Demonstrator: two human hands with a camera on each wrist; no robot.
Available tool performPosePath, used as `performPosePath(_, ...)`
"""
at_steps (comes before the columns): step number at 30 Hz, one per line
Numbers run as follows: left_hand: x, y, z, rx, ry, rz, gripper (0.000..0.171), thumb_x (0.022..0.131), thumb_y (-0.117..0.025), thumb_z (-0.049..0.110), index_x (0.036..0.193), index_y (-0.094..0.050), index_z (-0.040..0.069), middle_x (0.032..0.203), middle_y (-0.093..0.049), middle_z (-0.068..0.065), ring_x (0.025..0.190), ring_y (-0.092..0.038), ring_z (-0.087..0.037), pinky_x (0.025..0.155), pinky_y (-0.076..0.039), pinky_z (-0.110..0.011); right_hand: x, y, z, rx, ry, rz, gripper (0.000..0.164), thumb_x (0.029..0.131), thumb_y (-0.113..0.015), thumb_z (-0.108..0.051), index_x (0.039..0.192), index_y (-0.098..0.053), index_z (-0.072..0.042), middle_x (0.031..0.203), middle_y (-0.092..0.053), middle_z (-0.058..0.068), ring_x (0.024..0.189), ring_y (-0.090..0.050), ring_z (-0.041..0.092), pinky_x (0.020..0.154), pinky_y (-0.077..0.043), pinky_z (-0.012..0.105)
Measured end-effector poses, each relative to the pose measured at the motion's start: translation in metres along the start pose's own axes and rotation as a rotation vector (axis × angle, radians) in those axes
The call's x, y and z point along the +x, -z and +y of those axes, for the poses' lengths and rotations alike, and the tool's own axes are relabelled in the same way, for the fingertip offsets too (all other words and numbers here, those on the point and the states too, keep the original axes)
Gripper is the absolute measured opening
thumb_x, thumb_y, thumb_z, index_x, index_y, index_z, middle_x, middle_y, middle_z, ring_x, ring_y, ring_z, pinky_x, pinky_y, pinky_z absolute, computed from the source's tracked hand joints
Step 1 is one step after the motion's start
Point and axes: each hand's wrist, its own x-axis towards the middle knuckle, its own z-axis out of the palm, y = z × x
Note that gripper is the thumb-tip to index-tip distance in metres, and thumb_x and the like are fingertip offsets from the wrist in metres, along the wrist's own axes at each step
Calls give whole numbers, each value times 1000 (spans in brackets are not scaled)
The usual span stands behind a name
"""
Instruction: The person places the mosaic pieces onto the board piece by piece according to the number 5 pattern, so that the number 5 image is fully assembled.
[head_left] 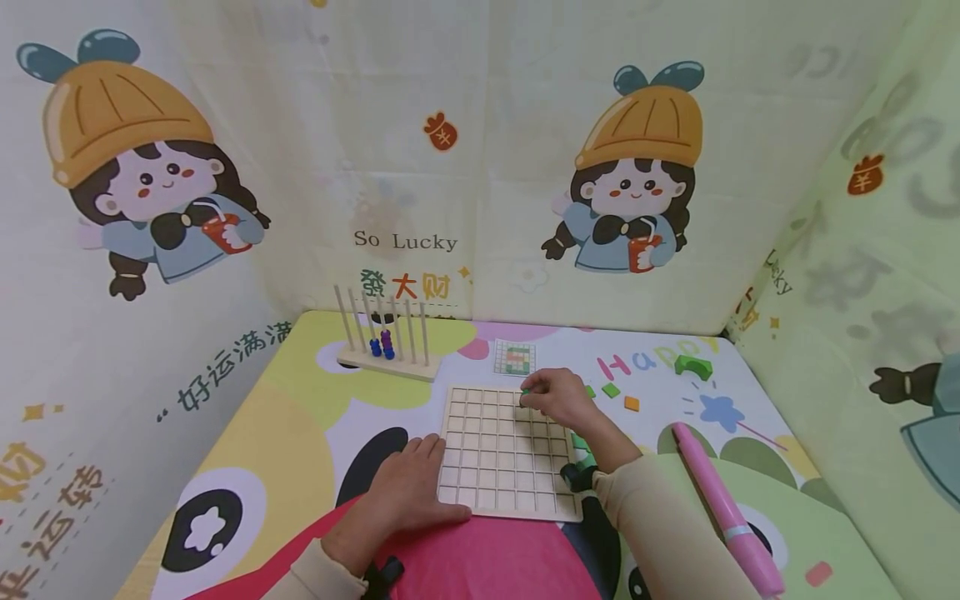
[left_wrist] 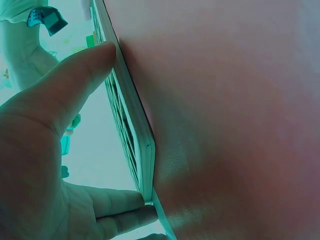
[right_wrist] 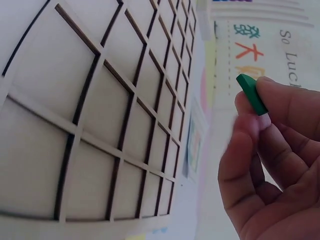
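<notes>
A square wooden grid board (head_left: 487, 452) with raised dividers lies flat on the table in front of me. My left hand (head_left: 405, 487) rests at its near left corner, the fingers straight along the left edge and the thumb against the near edge; in the left wrist view the thumb (left_wrist: 82, 70) touches the board's side (left_wrist: 132, 107). Over the board's far right part, my right hand (head_left: 561, 400) pinches a small green tile (right_wrist: 253, 95) between thumb and fingertips. The board's cells look bare in the head view. Behind the board lies a small pattern card (head_left: 515, 357).
Green tiles (head_left: 611, 390) and an orange tile (head_left: 632, 403) lie right of the board, others partly hidden by my right forearm. A wooden peg rack (head_left: 386, 367) with blue and purple beads stands back left. A green arch block (head_left: 693, 367) and pink stick (head_left: 720, 500) are at right.
</notes>
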Motion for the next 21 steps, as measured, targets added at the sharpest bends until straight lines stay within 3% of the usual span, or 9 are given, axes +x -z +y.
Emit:
performPosePath(3, 0, 0, 0, 4, 3, -6, 113, 70, -75, 79, 149, -49, 2, 148, -54, -13, 132, -53, -32, 102, -52, -53, 3, -4, -1, 18, -3, -4, 18, 96, -73, -13, 110, -74, -3, 91, -75, 7, 80, -70, 35, 67, -56, 35)
performPosePath(10, 1, 2, 1, 8, 2, -14, 114, 69, -74, 80, 149, -49, 2, 148, -54, -12, 130, -53, -30, 99, -53, -51, 12, -17, -1, 173, -71, -37, 13, 94, -73, -8, 105, -72, -1, 91, -75, 15, 81, -72, 37, 75, -61, 42)
performPosePath(14, 1, 2, 0, 17, 0, -13, 114, 70, -74, 81, 149, -50, 2, 148, -54, -12, 130, -53, -30, 99, -54, -51, 20, -23, -2, 170, -72, -53, 10, 94, -72, -6, 102, -73, 0, 92, -75, 19, 77, -72, 34, 72, -61, 40)
performPosePath(21, 2, 1, -2, 18, -6, -10, 115, 69, -73, 82, 149, -50, 3, 147, -54, -12, 129, -54, -30, 97, -54, -50, 31, -34, -5, 146, -55, -96, 8, 94, -71, -4, 99, -74, 2, 83, -75, 12, 72, -73, 22, 69, -61, 33)
